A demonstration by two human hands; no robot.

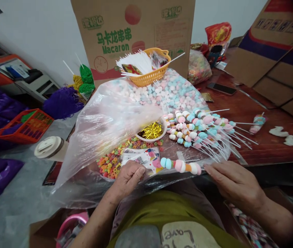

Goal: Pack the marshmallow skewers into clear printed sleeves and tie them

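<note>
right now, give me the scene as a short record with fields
left hand: at the printed packets, grip partly hidden
right hand: at the stick end of one marshmallow skewer
skewer pile: beyond the right hand, sticks pointing mostly right
bowl: holds gold ties
cereal rings: loose, beside the packets
yellow basket: white sticks, in front of the big carton
phone: on the table, right side
</note>
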